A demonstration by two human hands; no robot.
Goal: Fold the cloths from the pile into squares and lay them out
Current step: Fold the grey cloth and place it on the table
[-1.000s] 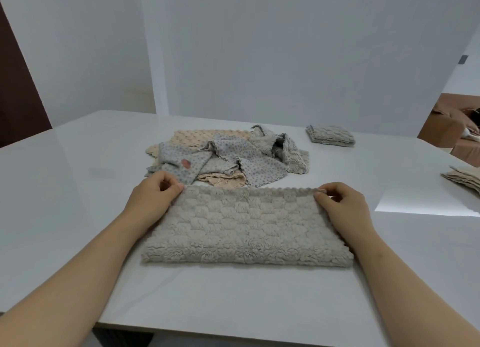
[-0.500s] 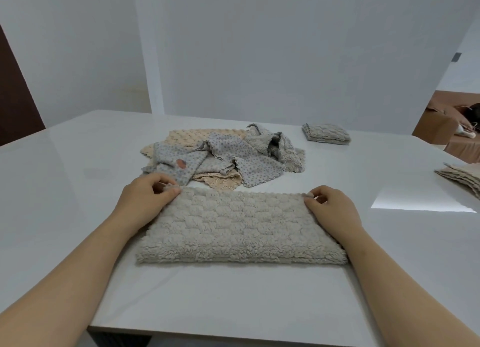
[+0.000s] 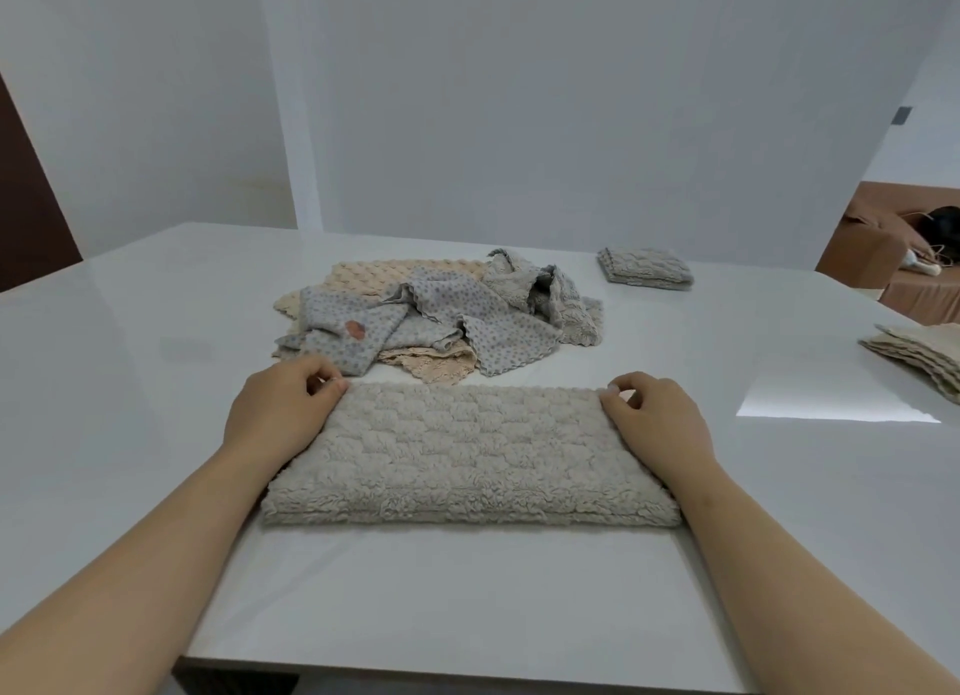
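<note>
While one folded cloth lies flat, left hand and right hand pinch its far corners.

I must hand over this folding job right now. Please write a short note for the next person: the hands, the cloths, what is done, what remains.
Left hand pinches the far left corner of the fluffy grey cloth; right hand pinches its far right corner.
The cloth lies flat on the table, folded into a long rectangle.
Done: one folded cloth far right, a stack of folded cloths at the right edge.
Left: fold this cloth across into a square, lay it out, then work through the pile behind it.
</note>
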